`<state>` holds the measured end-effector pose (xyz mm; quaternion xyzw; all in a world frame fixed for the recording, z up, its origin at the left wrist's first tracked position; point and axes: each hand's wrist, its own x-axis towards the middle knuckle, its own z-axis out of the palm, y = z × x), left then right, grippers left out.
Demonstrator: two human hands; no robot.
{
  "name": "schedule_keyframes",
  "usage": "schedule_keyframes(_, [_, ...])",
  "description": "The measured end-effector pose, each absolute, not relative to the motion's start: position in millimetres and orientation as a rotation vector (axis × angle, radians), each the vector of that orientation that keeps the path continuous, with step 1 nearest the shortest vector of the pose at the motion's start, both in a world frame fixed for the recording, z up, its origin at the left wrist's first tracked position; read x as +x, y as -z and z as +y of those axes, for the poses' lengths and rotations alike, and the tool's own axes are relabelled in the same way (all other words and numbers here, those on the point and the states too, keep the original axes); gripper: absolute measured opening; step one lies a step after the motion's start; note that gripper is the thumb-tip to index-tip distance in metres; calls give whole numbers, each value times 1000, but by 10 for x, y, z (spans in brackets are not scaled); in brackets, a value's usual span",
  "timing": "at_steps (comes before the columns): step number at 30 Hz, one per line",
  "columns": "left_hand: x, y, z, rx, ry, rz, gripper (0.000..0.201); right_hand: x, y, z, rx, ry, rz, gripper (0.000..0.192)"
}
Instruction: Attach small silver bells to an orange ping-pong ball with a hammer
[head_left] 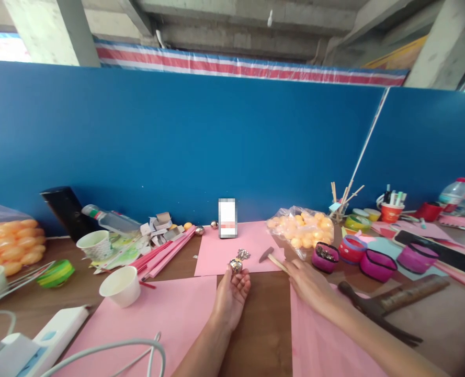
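Observation:
My left hand (233, 296), palm up, holds a shiny silver ball (236, 265) between thumb and fingers, with a small yellowish bit at its top. Just beyond it, a little heap of small shiny metal pieces (243, 254) lies on a pink sheet (211, 262). My right hand (306, 283) is closed on the wooden handle of a small hammer (267, 255), whose head rests over the sheet's right part. At the sheet's far edge stands an upright phone-like object (228, 219) with a blurred screen, and two more silver balls (199, 231) lie to its left.
A bag of orange balls (303, 230) lies behind my right hand, near purple containers (378, 265). A large hammer (408, 296) lies right of my forearm. Paper cups (120, 286), pink strips (169, 256) and a power strip (52, 340) are at left. A blue partition (232, 136) stands behind.

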<state>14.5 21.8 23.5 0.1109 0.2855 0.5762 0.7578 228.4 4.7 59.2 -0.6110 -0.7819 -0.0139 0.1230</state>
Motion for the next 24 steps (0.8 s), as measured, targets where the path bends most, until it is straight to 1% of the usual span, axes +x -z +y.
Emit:
schedule_keyframes(2, [142, -237, 216, 246, -1244, 617, 27, 2174, -619, 101, -1741, 75, -2298, 50])
schedule_keyframes(7, [125, -245, 221, 240, -1241, 605, 28, 1779, -668, 295, -1601, 115, -2283, 31])
schedule_keyframes(10, [121, -242, 224, 227, -1240, 611, 27, 1607, -645, 468, -1601, 143, -2244, 25])
schedule_keyframes(14, [132, -230, 226, 216, -1229, 634, 28, 1513, -540, 695, -1665, 121, -2236, 13])
schedule_keyframes(24, [142, -209, 222, 186, -1203, 647, 26, 1481, -291, 828, -1668, 161, -2107, 12])
